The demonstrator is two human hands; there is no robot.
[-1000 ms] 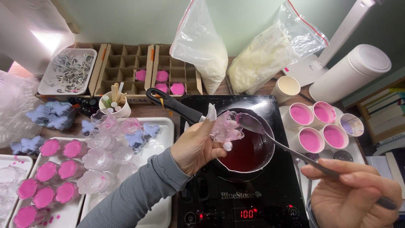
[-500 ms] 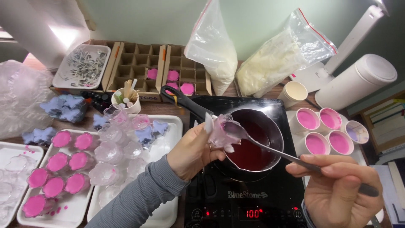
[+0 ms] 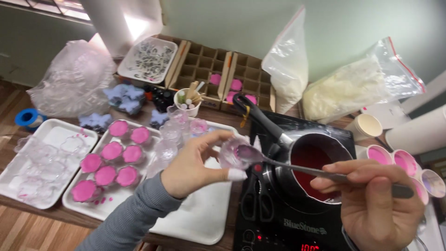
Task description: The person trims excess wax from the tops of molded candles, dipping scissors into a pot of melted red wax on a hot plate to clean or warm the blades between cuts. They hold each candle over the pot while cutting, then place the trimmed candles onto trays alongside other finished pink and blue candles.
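Right hand (image 3: 378, 204), nearest the camera: fingers are clenching the handle of a metal spoon (image 3: 297, 168), which is reaching left with its bowl sitting inside a small clear mould cup (image 3: 234, 153).

Left hand (image 3: 195, 165), grey sleeve: fingers are grasping that clear mould cup, holding it tilted just left of the saucepan (image 3: 316, 167), above the edge of a white tray (image 3: 204, 214).

Saucepan is holding dark red liquid and is sitting on a black induction hob (image 3: 278, 223), its display glowing red.

Left of the hands, another white tray (image 3: 93, 209) is carrying pink filled cups (image 3: 109, 163); a further tray is holding empty clear cups (image 3: 42, 162). Pink-filled paper cups (image 3: 395, 160) are standing right of the pan.

Further back on the surface: blue star shapes (image 3: 123, 95), a small cup of sticks (image 3: 188, 100), cardboard divider boxes (image 3: 218, 76), and two clear bags of white flakes (image 3: 353, 88) are leaning on the wall.
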